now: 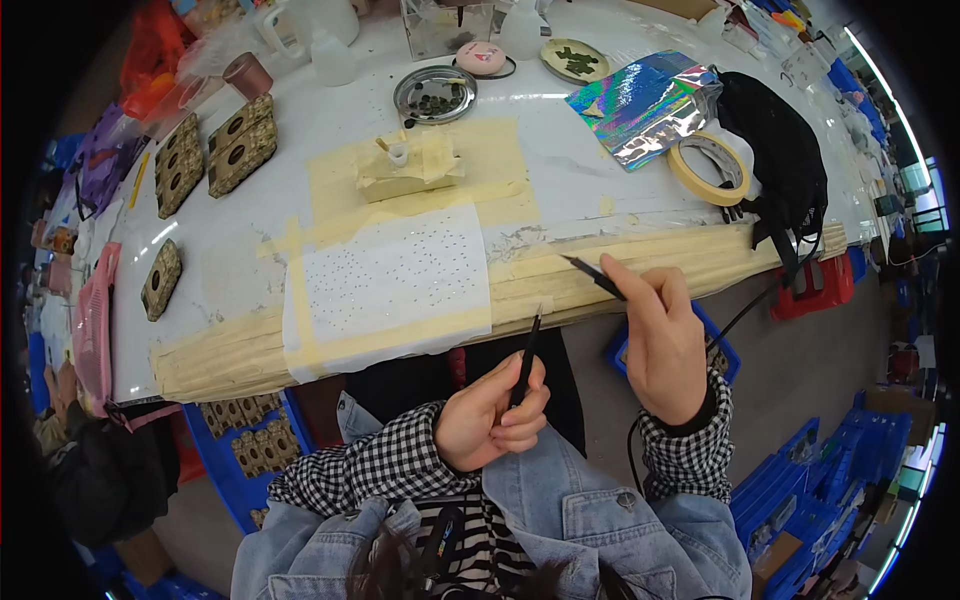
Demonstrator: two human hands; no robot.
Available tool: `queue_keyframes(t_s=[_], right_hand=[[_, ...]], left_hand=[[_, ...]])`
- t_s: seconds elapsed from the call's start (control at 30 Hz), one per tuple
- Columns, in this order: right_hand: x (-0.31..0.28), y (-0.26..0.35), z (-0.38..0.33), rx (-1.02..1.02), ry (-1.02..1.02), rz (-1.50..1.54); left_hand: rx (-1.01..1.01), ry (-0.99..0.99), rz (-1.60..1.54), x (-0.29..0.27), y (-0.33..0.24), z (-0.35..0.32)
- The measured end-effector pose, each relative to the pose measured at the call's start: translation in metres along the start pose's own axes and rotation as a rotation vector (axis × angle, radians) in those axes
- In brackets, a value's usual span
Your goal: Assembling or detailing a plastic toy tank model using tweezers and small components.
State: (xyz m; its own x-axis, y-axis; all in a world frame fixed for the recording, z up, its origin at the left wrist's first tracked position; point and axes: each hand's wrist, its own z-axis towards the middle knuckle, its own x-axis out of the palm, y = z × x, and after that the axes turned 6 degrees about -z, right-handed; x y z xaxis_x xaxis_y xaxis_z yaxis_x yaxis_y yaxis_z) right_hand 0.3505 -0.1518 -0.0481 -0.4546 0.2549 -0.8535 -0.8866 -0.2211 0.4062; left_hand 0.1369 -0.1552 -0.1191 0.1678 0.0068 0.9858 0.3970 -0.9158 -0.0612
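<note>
My left hand (490,413) is closed round a slim black pen-like tool (529,358), its pale pointed tip angled up. To the right, my right hand (662,345) is raised, with thumb and fingers pinching a black pointed tool (597,277) whose thin tip points left; I cannot tell its exact kind. Both hands are just in front of the table edge, apart from each other. A white sheet (398,262) dotted with many tiny shiny specks is taped at the table's front edge, left of the tools. Behind it sits a tape-covered block (410,168) with a small white cup on top.
Patterned plates with round holes (242,146) lie on the left. Farther back are a round metal dish (435,95) of dark pieces and a cream dish (574,62). Masking tape (708,170), an iridescent sheet (642,108) and a black bag (775,150) lie right. A blue crate (240,470) stands below.
</note>
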Motion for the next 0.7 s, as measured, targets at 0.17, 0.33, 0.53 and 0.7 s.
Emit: queue_keyframes(t_s=[0.17, 0.33, 0.53, 0.7], right_hand=[[0.003, -0.003, -0.016, -0.064, 0.101, -0.065], [0.0, 0.0, -0.017, -0.176, 0.096, -0.215], [-0.002, -0.001, -0.016, -0.164, 0.052, -0.274], [0.002, 0.003, -0.016, -0.171, 0.082, -0.275]], left_hand=[[-0.013, -0.021, -0.001, 0.004, -0.001, 0.001], [0.002, -0.044, 0.024, 0.006, 0.0, 0.002], [0.004, -0.052, 0.0, 0.004, 0.0, 0.001], [0.017, -0.05, 0.015, 0.003, 0.001, 0.002]])
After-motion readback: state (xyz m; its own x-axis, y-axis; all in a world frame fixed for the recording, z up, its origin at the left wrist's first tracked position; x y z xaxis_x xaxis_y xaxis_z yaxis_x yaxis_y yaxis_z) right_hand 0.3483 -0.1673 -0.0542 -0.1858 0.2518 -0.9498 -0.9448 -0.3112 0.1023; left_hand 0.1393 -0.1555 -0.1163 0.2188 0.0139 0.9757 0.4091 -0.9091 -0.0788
